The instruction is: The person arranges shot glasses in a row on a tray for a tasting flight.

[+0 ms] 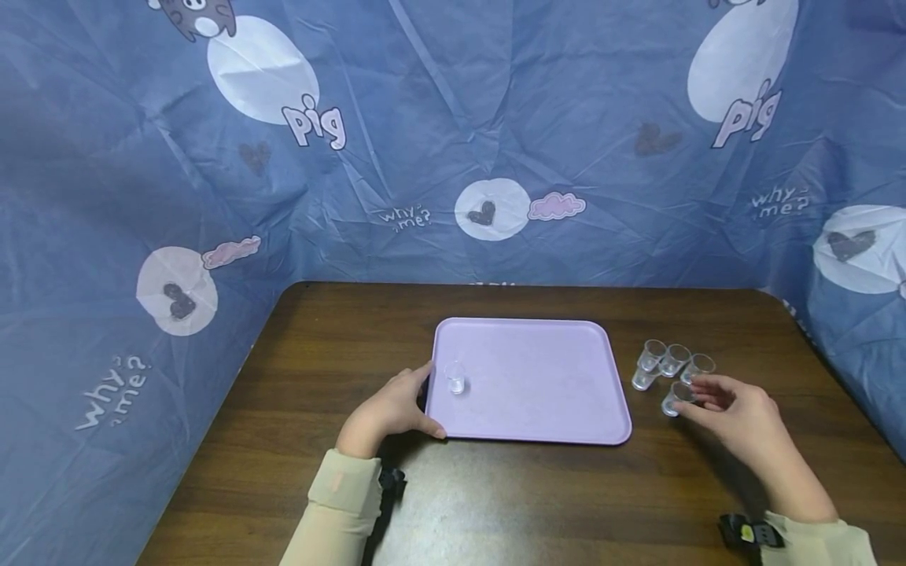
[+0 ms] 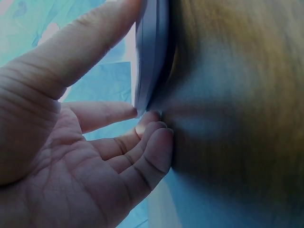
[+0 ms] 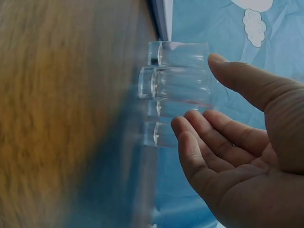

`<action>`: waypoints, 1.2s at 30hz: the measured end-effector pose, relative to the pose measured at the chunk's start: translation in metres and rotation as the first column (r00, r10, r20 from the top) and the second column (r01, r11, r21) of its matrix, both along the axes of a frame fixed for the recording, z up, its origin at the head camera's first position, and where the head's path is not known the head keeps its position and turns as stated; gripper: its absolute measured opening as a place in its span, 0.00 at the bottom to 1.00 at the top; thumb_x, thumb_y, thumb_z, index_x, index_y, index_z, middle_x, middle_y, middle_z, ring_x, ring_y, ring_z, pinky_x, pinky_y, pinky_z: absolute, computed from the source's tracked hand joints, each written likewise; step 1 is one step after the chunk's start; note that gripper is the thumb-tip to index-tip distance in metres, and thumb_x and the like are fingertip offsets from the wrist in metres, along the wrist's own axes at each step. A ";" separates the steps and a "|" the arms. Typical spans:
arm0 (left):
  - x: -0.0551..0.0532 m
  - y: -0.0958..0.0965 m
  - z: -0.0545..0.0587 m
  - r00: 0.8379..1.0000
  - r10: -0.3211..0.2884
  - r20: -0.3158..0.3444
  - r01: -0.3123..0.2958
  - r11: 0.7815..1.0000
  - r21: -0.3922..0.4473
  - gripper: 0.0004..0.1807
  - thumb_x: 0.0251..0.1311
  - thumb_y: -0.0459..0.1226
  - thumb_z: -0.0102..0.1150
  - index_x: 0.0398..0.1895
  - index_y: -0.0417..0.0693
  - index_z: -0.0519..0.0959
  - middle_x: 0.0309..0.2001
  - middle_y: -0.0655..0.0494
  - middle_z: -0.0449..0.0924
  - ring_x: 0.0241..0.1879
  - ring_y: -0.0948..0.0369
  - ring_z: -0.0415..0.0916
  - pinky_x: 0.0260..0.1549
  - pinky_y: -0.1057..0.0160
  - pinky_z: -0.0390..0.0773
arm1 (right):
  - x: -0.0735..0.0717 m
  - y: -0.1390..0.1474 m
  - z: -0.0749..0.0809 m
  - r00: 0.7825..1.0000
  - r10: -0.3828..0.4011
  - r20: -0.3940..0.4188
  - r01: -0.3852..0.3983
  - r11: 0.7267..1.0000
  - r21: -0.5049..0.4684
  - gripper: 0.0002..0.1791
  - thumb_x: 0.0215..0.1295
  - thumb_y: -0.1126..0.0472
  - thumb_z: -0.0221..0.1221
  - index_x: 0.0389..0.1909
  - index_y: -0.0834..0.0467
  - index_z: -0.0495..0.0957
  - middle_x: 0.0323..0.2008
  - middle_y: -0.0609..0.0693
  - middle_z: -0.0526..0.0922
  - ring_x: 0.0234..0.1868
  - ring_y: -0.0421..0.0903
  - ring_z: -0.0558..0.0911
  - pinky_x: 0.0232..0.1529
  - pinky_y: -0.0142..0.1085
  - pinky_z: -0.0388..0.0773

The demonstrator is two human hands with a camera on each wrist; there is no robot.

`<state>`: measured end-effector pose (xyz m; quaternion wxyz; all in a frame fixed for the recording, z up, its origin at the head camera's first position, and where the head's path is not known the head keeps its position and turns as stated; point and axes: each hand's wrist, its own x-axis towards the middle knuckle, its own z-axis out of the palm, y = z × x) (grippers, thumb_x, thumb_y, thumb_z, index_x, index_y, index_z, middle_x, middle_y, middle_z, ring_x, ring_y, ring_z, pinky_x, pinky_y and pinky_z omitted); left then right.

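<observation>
The lilac tray (image 1: 538, 385) lies on the table, and my left hand (image 1: 392, 405) holds it at its near left corner. My left thumb is on the rim, and the index fingertip meets the tray's edge in the left wrist view. One clear shot glass (image 1: 456, 384) stands on the tray's left part. Right of the tray, several clear shot glasses (image 1: 652, 355) stand grouped upright. My right hand (image 1: 739, 409) is at the nearest shot glass (image 3: 183, 83), thumb on one side and loosely bent fingers on the other, a gap showing around the glass in the right wrist view.
A brown wooden table (image 1: 510, 511) carries everything. Behind it and at both sides hangs a blue printed cloth (image 1: 396, 173). Black wrist cameras (image 1: 750, 532) sit at both cuffs.
</observation>
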<state>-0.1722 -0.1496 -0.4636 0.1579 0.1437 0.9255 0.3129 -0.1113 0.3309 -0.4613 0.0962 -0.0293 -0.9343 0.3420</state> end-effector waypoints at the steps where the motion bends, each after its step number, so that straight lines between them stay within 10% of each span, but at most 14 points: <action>1: 0.000 0.000 0.000 1.000 0.001 0.001 -0.001 1.000 0.000 0.66 0.34 0.42 0.89 0.78 0.40 0.59 0.58 0.38 0.73 0.57 0.48 0.70 0.59 0.47 0.70 | 0.000 0.001 -0.002 1.000 0.005 0.010 -0.005 1.000 0.002 0.31 0.54 0.55 0.78 0.51 0.73 0.81 0.43 0.65 0.86 0.39 0.53 0.86 0.31 0.20 0.73; 36: 0.000 0.000 -0.001 1.000 0.010 0.013 -0.010 1.000 -0.001 0.65 0.34 0.43 0.89 0.78 0.40 0.59 0.59 0.39 0.73 0.57 0.49 0.70 0.58 0.47 0.71 | -0.004 -0.003 -0.013 0.997 0.003 0.072 -0.010 0.995 0.097 0.22 0.56 0.54 0.76 0.42 0.68 0.85 0.33 0.57 0.87 0.33 0.48 0.83 0.33 0.44 0.76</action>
